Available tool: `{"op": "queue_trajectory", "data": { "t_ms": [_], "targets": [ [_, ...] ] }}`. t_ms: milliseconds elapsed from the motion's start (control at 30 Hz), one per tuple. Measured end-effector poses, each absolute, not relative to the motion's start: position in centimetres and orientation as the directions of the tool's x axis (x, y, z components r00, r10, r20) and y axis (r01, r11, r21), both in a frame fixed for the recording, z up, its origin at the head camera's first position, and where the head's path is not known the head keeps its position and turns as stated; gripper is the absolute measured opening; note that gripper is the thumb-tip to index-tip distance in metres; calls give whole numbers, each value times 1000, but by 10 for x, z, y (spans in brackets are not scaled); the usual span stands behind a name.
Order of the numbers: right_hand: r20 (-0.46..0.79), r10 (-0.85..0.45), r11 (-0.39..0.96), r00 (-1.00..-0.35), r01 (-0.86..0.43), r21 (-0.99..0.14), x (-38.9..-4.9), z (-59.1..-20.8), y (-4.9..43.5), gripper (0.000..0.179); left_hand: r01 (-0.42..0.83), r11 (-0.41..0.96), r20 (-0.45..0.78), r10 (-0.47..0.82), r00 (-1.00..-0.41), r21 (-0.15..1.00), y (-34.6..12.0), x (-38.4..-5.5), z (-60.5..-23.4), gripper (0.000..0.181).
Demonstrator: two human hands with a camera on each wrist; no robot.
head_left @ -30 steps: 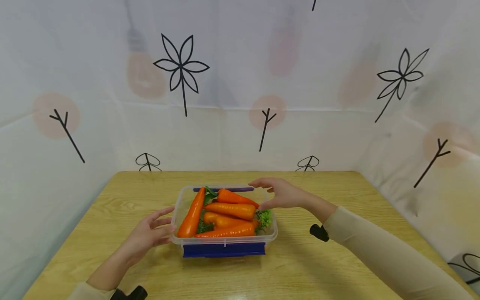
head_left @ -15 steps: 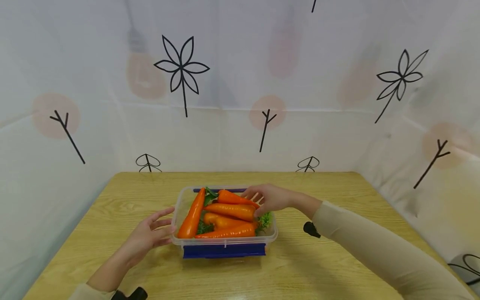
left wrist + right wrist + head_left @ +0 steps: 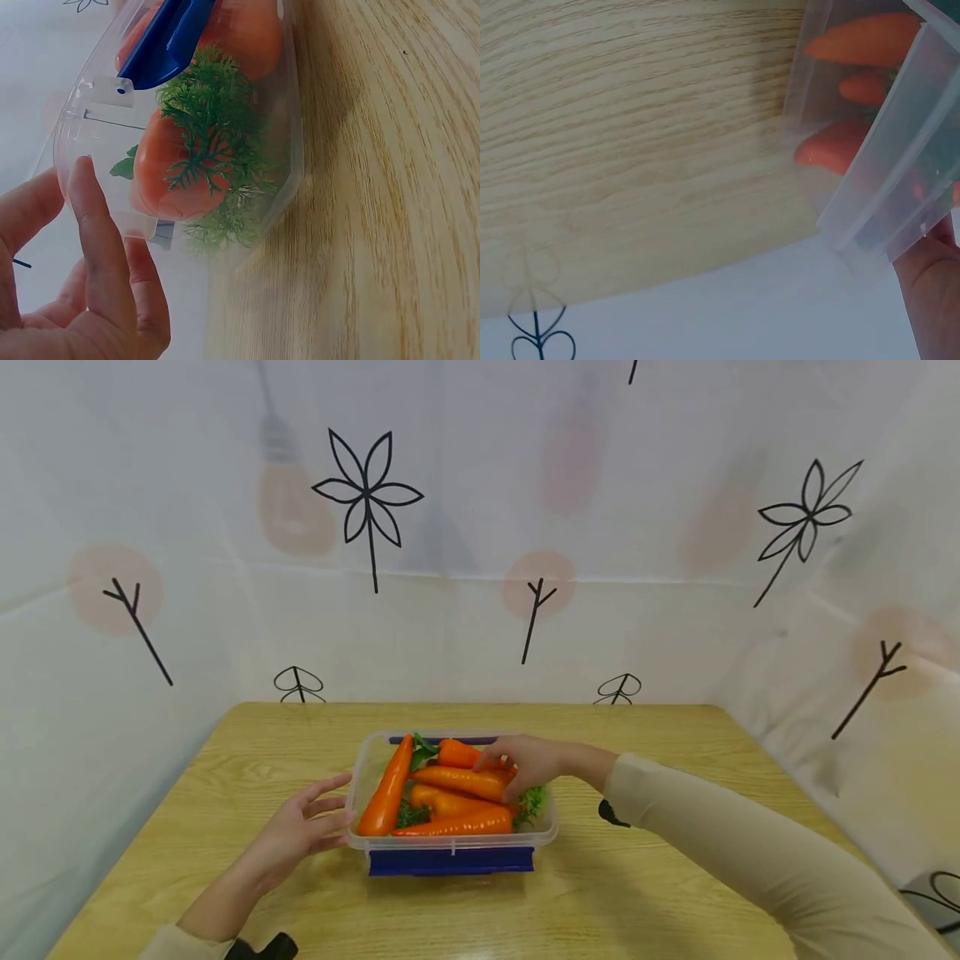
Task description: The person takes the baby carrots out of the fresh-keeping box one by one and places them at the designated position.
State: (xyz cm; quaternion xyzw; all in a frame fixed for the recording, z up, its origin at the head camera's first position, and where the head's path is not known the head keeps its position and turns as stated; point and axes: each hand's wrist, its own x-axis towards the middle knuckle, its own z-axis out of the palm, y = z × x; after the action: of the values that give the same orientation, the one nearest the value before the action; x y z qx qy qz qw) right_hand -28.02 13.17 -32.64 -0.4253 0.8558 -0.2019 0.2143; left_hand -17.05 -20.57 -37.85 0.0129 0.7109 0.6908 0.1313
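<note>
A clear plastic food box [image 3: 450, 842] with blue clip latches stands on the table, holding several orange carrots and green sprigs. My right hand [image 3: 528, 762] reaches in over its right side, fingers bent over the thick end of a carrot [image 3: 457, 782] in the middle, thumb on the near side. The box wall hides most of that hand [image 3: 934, 285] in the right wrist view. Beside the left wall my left hand [image 3: 296, 827] has its fingers spread and loosely bent, fingertips right at the rim. In the left wrist view, a fingertip [image 3: 84, 169] overlaps the clear wall.
Another carrot [image 3: 387, 789] leans lengthwise along the box's left side. Light green leaves [image 3: 534, 802] sit at its right end. The wood table [image 3: 255, 752] extends around the box, with a patterned white cloth [image 3: 450, 635] hanging behind and at both sides.
My right hand has moved left and down from the box's right rim into the box, its fingers bending over the middle carrot. My left hand has stayed by the left wall.
</note>
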Motion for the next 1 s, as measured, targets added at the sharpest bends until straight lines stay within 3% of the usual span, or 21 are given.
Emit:
{"op": "queue_trajectory", "data": {
  "t_ms": [700,1000],
  "targets": [
    [-211,-802,580,-559,-644,-498,-278,-329,123,51,-159,37,-163,189,-968,987,-204,-171,-380,63],
    [-185,-797,570,-575,-614,-546,-273,-319,129,51,-163,38,-167,197,-966,986,-205,-171,-379,65]
  ]
}}
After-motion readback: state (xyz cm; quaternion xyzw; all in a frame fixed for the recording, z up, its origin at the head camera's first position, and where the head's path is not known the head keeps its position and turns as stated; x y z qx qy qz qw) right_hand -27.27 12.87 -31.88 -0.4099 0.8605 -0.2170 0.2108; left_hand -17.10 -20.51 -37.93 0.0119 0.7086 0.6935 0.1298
